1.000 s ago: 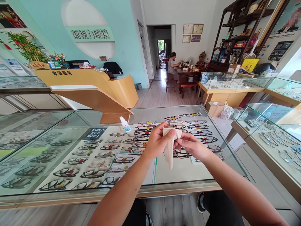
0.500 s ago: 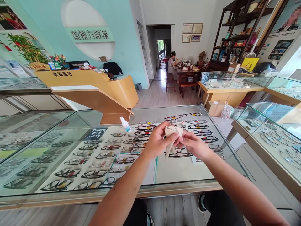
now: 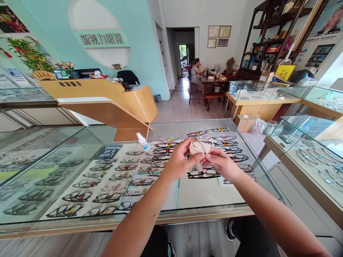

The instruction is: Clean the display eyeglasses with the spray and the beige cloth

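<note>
Spectacles (image 3: 208,172) above glass desk (image 3: 203,195): right hand (image 3: 223,166) grip pinched on frame; left hand (image 3: 178,161) grip clamped on cloth (image 3: 197,147) around one lens. Wiping step in hand; next likely needs steady frame.

One lens of the glasses (image 3: 209,171) out of sight beneath the cloth (image 3: 197,146).

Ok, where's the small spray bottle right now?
The spray bottle sits on the glass counter in the head view, left of the left hand and right of the black sign.
</note>
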{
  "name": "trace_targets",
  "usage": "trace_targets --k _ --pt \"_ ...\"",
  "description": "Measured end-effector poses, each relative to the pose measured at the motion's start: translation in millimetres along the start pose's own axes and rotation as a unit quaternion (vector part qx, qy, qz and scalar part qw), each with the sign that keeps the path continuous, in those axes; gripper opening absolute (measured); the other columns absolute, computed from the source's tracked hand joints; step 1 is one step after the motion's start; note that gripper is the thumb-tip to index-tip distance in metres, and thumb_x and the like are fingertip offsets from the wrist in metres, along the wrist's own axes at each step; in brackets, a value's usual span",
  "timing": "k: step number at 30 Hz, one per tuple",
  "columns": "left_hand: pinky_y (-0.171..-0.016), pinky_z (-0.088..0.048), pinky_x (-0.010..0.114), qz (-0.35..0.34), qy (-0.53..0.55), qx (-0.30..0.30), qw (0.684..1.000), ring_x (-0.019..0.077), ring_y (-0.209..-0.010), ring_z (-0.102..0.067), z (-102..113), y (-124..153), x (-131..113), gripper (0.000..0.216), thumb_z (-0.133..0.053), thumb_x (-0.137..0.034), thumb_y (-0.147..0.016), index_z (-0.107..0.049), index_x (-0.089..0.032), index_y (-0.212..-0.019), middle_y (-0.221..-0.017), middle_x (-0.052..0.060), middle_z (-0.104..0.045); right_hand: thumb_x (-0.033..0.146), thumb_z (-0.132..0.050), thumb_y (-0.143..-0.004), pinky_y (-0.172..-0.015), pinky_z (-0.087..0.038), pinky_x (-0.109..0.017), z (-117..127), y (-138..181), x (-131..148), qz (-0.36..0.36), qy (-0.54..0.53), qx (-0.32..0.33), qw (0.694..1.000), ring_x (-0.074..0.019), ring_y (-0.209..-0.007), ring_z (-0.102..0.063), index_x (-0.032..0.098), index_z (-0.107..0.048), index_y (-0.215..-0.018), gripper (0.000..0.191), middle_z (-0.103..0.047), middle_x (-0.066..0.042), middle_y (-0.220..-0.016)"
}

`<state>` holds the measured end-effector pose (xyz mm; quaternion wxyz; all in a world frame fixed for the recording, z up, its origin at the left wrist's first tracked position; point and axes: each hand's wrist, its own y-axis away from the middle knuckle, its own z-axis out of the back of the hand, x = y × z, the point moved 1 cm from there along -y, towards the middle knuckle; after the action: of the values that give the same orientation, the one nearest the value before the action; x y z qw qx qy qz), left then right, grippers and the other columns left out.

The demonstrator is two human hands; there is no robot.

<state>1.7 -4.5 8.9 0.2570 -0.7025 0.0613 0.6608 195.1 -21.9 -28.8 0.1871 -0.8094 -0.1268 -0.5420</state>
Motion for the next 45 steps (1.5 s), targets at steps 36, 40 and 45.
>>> trace_targets --k 36,40,45 --pt "-0.051 -0.047 0.023 0.002 0.047 -0.040 0.998 0.0114 -0.053 -0.060 -8 1 -1 0.048 -0.082 -0.062 -0.090 -0.061 -0.019 -0.086 -0.069 -0.002 -0.066 0.049 -0.083 -0.096 -0.074 -0.040 -0.031 0 2 -1 -0.002 0.010 0.031 0.999 -0.0153 -0.075 -0.053 0.019 -0.080 -0.101 0.031 -0.075 -0.006 -0.089" --pt "-0.063 -0.053 0.023 -0.018 0.031 -0.021 0.999 0.0125 -0.069 -0.065 -3 1 -1 0.043 -0.079 -0.059 -0.095 -0.068 -0.018 -0.095 -0.081 0.001 -0.069 0.049 -0.085 -0.094 -0.072 -0.042 -0.030 1 3 2 -0.005 -0.010 0.009 1.000 -0.0148 -0.074 -0.054 0.020 -0.081 -0.100 0.030 -0.075 -0.006 -0.089" --pt "-0.074 -0.059 0.026 -0.011 0.048 0.006 0.999 0.0151 -0.080 -0.071 -4 1 6 0.043 -0.092 -0.045 -0.086 -0.066 -0.021 -0.110 -0.096 0.002 -0.075 0.049 -0.085 -0.094 -0.071 -0.043 -0.030 0 3 4 0.003 -0.017 0.015 1.000 -0.0147 -0.072 -0.051 0.020 -0.081 -0.100 0.030 -0.074 -0.006 -0.089"
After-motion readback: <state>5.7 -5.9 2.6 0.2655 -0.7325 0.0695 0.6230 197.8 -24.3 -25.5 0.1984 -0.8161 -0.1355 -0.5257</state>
